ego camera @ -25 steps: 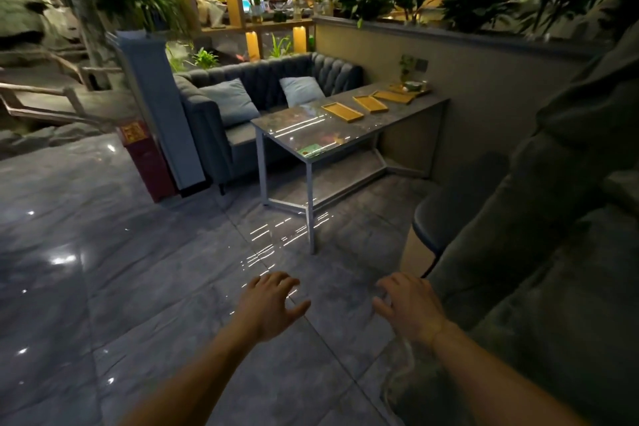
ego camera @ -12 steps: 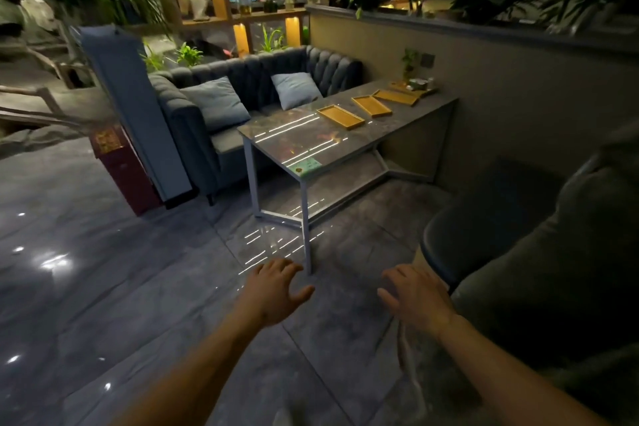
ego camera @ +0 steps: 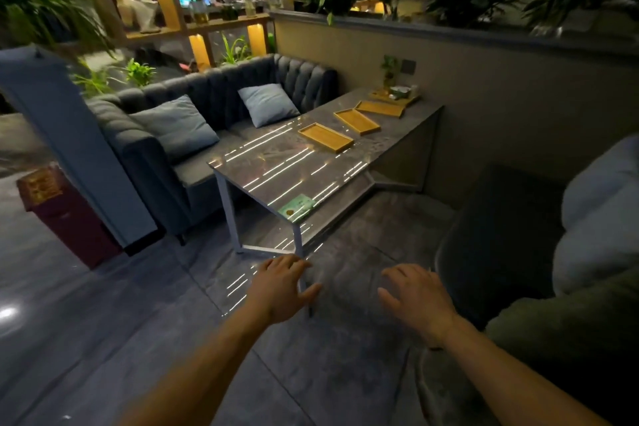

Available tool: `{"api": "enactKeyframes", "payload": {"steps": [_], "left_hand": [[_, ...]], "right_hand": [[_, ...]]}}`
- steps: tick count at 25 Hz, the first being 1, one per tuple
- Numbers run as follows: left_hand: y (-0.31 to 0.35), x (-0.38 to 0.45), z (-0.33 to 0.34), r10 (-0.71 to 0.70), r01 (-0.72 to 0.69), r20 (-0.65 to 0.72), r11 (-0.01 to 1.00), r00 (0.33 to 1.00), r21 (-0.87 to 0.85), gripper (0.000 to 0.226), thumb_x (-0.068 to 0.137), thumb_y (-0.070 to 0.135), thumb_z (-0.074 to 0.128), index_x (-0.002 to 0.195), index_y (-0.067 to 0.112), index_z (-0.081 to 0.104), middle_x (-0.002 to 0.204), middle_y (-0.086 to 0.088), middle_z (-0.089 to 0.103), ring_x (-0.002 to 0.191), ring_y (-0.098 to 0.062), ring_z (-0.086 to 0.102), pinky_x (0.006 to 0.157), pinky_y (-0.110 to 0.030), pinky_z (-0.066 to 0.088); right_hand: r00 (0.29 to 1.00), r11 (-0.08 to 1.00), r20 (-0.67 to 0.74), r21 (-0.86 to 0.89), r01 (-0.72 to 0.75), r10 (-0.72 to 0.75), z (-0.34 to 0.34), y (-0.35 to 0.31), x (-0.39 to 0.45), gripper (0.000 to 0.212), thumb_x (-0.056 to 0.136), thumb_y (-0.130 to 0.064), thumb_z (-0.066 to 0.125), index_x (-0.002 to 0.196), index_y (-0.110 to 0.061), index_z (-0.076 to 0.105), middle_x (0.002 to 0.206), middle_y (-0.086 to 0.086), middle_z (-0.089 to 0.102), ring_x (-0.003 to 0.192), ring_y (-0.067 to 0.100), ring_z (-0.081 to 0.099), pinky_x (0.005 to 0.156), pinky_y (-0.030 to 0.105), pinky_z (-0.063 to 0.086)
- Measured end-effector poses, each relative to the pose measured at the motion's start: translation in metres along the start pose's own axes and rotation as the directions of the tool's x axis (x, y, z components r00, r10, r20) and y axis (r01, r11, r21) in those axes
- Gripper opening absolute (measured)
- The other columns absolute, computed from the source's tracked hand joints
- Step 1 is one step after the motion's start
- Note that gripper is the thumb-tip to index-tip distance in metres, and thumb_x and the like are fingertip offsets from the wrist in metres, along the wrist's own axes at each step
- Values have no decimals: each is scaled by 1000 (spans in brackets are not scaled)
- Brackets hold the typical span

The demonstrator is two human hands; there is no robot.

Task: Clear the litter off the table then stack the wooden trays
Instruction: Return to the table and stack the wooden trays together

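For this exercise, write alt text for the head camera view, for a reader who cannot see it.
A person's left hand and right hand, both empty with relaxed fingers, reach forward over a dark tiled floor toward a grey table. On it lie three empty wooden trays in a row, unstacked, and a green paper near its front corner. A dark sofa with two cushions stands beside it.

Three trays (ego camera: 325, 137) (ego camera: 357, 121) (ego camera: 379, 108) in a row on table (ego camera: 262, 162); card (ego camera: 296, 207) at near edge; sofa (ego camera: 207, 121) left of table.
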State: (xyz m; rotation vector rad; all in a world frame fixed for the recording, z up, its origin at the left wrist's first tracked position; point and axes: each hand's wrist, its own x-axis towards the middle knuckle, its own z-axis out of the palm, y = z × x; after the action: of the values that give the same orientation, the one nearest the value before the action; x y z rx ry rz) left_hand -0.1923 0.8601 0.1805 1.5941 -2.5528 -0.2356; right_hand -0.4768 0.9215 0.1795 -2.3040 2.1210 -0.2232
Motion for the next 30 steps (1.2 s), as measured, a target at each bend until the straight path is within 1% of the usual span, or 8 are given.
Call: {"api": "enactKeyframes", "payload": {"steps": [6,9,12,19,24,27,30], "left_hand": [[-31,90,-3,36,-36,14,999,999,-12,71,82,79,22,136,37,41,146,3,43,135,-20,35,114,-48,27],[-34,137,1,72,-72,-2,997,997,-11,74,81,80,20,136,36,42,144,4,45,135,-19,36,115,-46,25],[-30,185,6,92,-92,-6,996,996,9,71,84,77,22,136,35,43,144,4,45,135,-17,36,116,-44,23],[-7,302,25,25,-26,44,1000,999,2,74,80,80,18,134,37,44,142,8,46,133,-16,38,114,-42,25],[5,372,29,-7,7,51,1000,999,18,73,80,80,17,133,39,45,139,9,48,128,-16,43,110,-39,29],[3,415,27,-30,30,95,1000,995,-1,67,84,76,24,135,38,43,142,8,45,131,-17,40,112,-42,28],[-2,455,29,-40,41,117,999,992,-6,61,88,71,32,138,37,42,145,7,42,134,-16,36,114,-40,25]], "right_hand": [[998,998,1,16,-58,58,8,13,80,44,87,-58,44,122,-33,54,123,-7,59,116,16,52,91,37,43],[999,999,-1,-1,-53,53,13,34,119,43,88,-58,44,122,-34,54,123,-8,59,115,15,52,91,36,43],[999,999,14,1,-46,46,19,62,164,42,88,-57,44,123,-34,53,123,-8,58,116,14,51,92,36,42],[997,1000,79,30,-9,6,28,152,263,46,89,-57,42,127,-33,50,126,-8,55,119,14,48,95,35,41],[993,999,119,44,1,-7,33,200,317,46,89,-57,42,128,-34,49,129,-8,54,120,14,47,98,36,40],[992,999,122,46,8,-14,35,222,354,44,89,-57,42,126,-35,49,128,-9,54,119,14,48,96,36,41],[993,999,119,42,-13,7,44,242,393,44,87,-58,42,124,-34,51,126,-8,56,117,14,50,94,36,43]]}}
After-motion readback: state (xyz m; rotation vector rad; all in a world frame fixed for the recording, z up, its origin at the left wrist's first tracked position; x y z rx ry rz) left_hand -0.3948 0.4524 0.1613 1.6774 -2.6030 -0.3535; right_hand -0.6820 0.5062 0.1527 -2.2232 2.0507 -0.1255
